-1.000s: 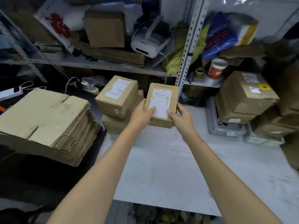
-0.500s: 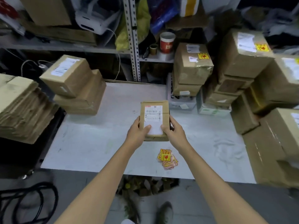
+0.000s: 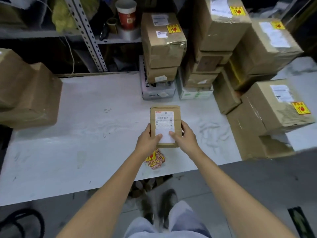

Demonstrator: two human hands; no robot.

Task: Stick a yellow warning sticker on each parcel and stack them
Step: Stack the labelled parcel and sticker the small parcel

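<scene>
Left hand (image 3: 148, 138): grasps the parcel's (image 3: 165, 125) left edge, thumb on its white label.
Right hand (image 3: 185, 135): grasps the right edge.
Parcel: over the table (image 3: 85, 127).
Stickers (image 3: 155, 158): piled just below it.

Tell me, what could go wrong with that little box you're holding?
The small parcel, held in the left hand and right hand, shows no yellow sticker, so it might get stacked unmarked. The sticker pile lies near the table edge beneath the left wrist; a nudge could knock it off.
</scene>
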